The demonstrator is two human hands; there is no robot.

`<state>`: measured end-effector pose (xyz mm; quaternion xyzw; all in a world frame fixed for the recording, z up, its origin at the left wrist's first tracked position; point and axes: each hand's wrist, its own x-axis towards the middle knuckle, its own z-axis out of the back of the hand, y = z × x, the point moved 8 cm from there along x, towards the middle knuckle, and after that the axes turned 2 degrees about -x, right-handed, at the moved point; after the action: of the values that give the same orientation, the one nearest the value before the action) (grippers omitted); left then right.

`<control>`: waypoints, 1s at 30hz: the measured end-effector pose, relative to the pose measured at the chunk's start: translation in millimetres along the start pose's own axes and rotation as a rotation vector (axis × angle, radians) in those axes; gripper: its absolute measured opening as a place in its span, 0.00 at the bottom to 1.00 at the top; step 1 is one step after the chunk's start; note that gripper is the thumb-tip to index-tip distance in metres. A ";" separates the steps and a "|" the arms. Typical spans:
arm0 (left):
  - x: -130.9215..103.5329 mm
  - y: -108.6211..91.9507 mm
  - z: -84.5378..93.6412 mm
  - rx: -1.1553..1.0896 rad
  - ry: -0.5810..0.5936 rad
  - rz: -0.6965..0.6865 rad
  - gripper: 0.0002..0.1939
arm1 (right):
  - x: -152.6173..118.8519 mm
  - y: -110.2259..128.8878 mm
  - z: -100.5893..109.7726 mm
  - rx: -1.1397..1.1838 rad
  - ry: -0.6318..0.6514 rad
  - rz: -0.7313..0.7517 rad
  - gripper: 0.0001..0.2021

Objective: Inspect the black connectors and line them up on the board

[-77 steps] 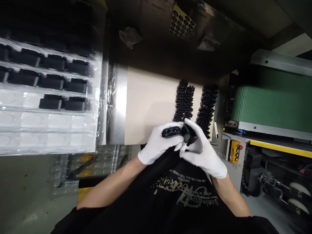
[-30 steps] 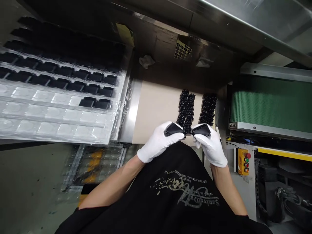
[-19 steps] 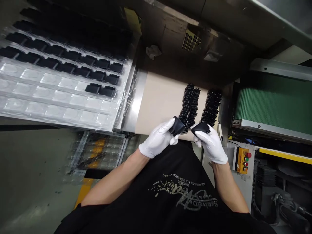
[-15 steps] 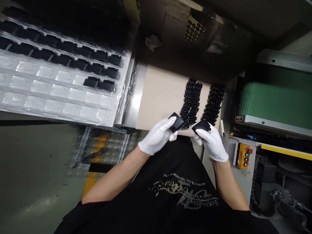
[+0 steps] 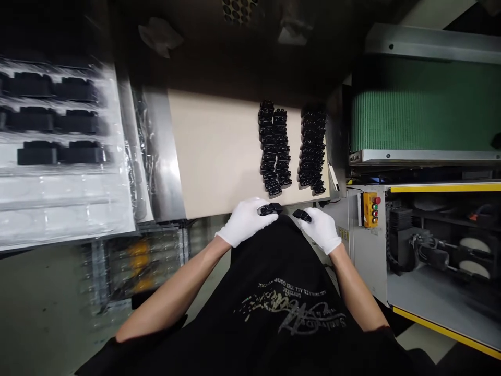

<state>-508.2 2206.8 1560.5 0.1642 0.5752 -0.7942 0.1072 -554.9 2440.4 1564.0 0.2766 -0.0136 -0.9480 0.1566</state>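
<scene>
My left hand (image 5: 249, 220), in a white glove, is closed around a small black plastic part (image 5: 270, 209) at the front edge of the bench. Opposite it, my gloved right hand (image 5: 321, 228) grips a second black part (image 5: 302, 215) by its end. A small gap separates the two held parts. Just beyond my hands, rows of similar black parts (image 5: 275, 149) stand packed together on a beige board (image 5: 219, 151). Another dense block of black parts (image 5: 312, 149) is on the board's right side. My fingers hide some of each held piece.
On the left lies a clear plastic tray (image 5: 78, 196) with black parts (image 5: 80, 152) in some pockets. A green ribbed conveyor belt (image 5: 422, 112) is at the right, above a yellow button box (image 5: 370, 210). Crumpled white material (image 5: 160, 36) sits at the back.
My view has swung right, so the tray sits further left. Both hands have turned the parts, showing narrow glossy sides instead of broad flat faces. Each hand keeps its part.
</scene>
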 end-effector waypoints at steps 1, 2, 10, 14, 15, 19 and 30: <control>1.0 2.5 -4.9 -0.009 0.015 0.004 0.11 | -0.5 -6.8 -1.9 -0.011 0.004 -0.020 0.10; 1.6 4.0 -8.7 -0.015 0.019 0.008 0.11 | -0.1 -12.0 -2.2 -0.021 0.001 -0.031 0.10; 2.8 -3.5 -19.4 0.007 -0.081 0.033 0.10 | 17.8 -30.3 13.8 -0.041 -0.090 0.021 0.13; 2.0 -9.5 -22.5 0.033 -0.117 0.073 0.11 | 24.8 -37.1 13.1 -0.026 -0.095 0.074 0.14; 1.7 -10.6 -23.6 0.035 -0.128 0.081 0.11 | 26.3 -38.6 12.8 -0.024 -0.095 0.087 0.14; 1.0 -13.6 -31.2 0.030 -0.165 0.101 0.12 | 32.1 -43.3 13.6 -0.022 -0.097 0.127 0.12; -3.1 -23.2 -50.7 0.096 -0.266 0.139 0.14 | 46.7 -54.3 17.8 -0.033 -0.101 0.209 0.12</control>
<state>-506.7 2262.1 1567.7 0.1019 0.5047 -0.8261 0.2289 -617.3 2476.8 1548.7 0.2229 -0.0348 -0.9394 0.2582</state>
